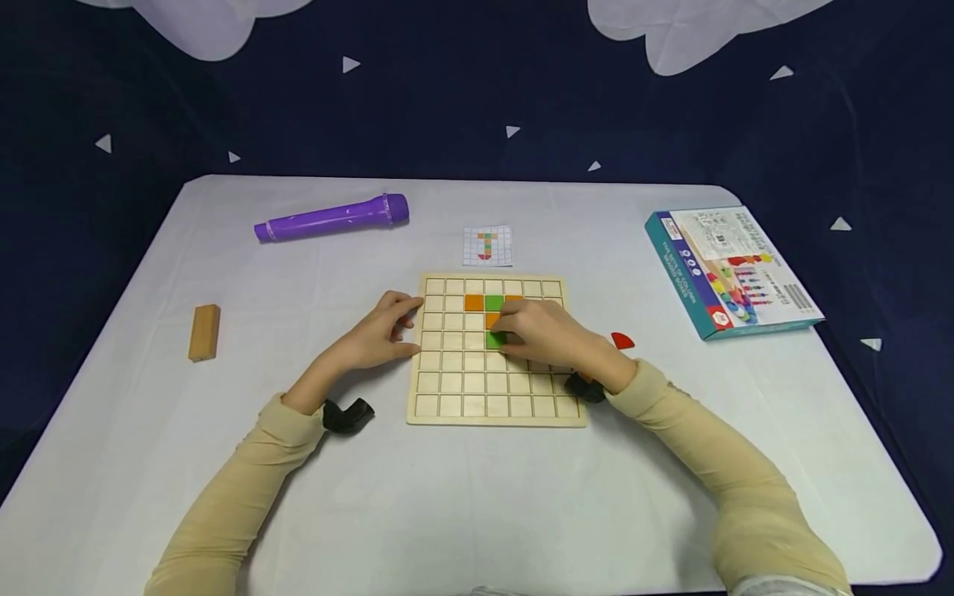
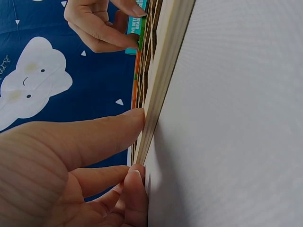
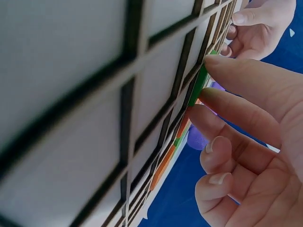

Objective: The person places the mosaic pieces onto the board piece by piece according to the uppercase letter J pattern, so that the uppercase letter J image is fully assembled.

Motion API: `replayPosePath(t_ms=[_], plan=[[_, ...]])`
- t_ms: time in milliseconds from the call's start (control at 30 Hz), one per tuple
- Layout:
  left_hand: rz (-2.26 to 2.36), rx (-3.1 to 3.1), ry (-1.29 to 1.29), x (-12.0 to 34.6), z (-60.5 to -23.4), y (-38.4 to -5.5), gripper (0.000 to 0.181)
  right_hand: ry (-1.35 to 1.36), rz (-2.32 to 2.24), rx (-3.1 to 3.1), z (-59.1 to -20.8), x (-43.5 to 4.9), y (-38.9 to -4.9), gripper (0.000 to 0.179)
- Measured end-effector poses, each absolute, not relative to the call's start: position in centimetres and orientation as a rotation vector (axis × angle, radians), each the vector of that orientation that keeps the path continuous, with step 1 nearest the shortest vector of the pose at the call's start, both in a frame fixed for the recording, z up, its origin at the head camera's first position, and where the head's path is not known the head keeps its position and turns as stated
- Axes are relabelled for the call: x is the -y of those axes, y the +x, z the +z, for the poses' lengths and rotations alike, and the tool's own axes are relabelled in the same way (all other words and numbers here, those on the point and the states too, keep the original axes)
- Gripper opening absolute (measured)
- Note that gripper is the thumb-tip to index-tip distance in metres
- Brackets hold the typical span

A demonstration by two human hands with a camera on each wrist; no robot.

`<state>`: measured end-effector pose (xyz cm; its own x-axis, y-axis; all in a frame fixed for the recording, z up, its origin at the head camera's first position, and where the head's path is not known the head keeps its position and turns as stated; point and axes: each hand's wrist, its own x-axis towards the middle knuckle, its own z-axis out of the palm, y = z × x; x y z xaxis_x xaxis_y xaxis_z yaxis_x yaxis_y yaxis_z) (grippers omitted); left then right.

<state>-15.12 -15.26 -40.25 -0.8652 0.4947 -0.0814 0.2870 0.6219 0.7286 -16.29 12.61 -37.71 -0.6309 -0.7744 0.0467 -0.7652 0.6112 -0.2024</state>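
The box [image 1: 734,273] near the table's [image 1: 477,497] far right corner reads "FIVE SETS OF COLUMN" on its side. Mid-table, the gridded board [image 1: 447,406] shows three orange tiles [image 1: 474,303] and two green tiles [image 1: 495,303] in its cells. The right hand [image 1: 547,335] pinches the nearer green tile between thumb and forefinger; the left hand [image 1: 376,331] touches the board's left edge, thumb and forefinger spread. One printed card [image 1: 488,247] lies beyond the board's far edge, one red piece [image 1: 622,340] off its right edge.

Hands [image 1: 547,333] at gridded board [image 1: 450,383], coloured tiles [image 1: 474,303], pattern card [image 1: 488,246] beyond
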Motion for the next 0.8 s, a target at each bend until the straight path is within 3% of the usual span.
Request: replayPosePath(t_ms=[800], plan=[[1.086, -2.561, 0.625, 15.2, -40.0, -15.0, 0.073, -1.418, -0.473, -2.746, -37.0, -15.0, -15.3, 0.018]])
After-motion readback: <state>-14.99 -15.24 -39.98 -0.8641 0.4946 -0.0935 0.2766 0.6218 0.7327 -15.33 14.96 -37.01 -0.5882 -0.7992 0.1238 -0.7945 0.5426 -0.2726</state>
